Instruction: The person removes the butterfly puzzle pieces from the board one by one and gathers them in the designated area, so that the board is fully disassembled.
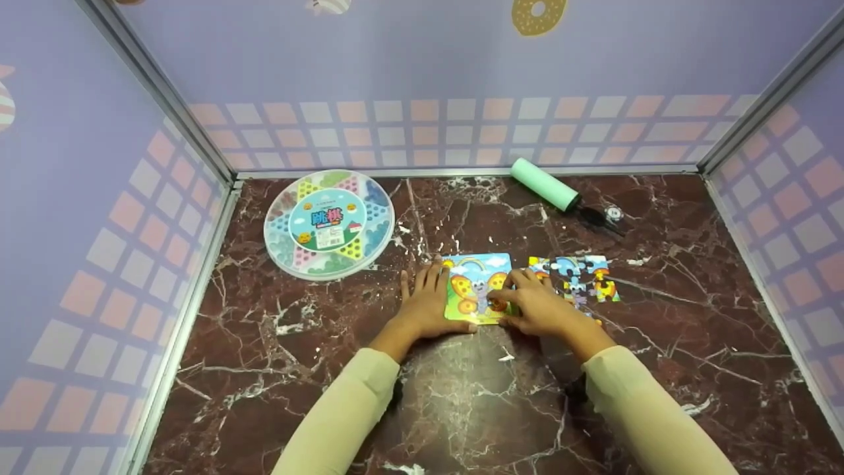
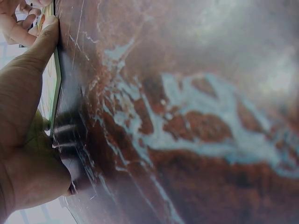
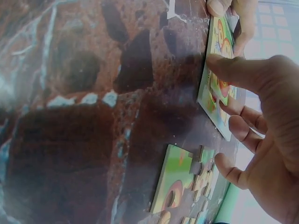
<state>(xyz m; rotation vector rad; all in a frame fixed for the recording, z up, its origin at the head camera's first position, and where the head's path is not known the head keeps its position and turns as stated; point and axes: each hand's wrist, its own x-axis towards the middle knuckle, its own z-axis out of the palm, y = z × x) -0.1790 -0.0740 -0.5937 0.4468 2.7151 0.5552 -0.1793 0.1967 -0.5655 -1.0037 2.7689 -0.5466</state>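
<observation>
A square puzzle board [image 1: 466, 266] printed with a butterfly and rainbow lies on the dark marbled table. My left hand [image 1: 427, 305] rests along its left side, fingers extended and thumb [image 2: 46, 39] lying by the near edge. Over the lower right of the board, my right hand [image 1: 537, 305] pinches a puzzle piece [image 3: 224, 99] between thumb and finger. That piece is partly hidden by the fingers. Beside the right hand lie several loose puzzle pieces [image 1: 575, 267], some of them fitted or touching together; a green one [image 3: 180, 163] shows in the right wrist view.
A round, clear-lidded Chinese checkers box [image 1: 328, 221] sits at the back left. A mint-green cylinder [image 1: 544, 185] with a black end lies at the back right, near a small round white item [image 1: 614, 213]. Patterned walls [image 1: 422, 125] enclose the table's back and sides.
</observation>
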